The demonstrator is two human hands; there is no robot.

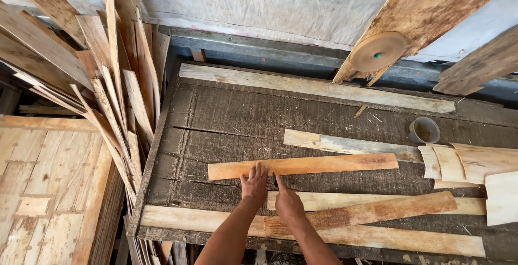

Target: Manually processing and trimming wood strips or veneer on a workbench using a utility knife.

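A long thin orange-brown veneer strip [324, 164] lies flat across the dark worktable [226, 114]. My left hand [254, 184] rests on the strip's lower edge with fingers spread flat. My right hand [287, 200] is beside it, its index finger touching the same strip's edge. Neither hand grips anything. Just below my hands lie a pale strip [377, 203] and a reddish strip [377, 211] laid at a slant over it.
A grey-and-pale strip [350, 145] lies beyond the orange one. Curled veneer pieces [469, 162] pile up at right beside a small dark cup [424, 130]. A tape roll [377, 52] hangs at back. Leaning strips [118, 97] stand left, over stacked veneer sheets [48, 189].
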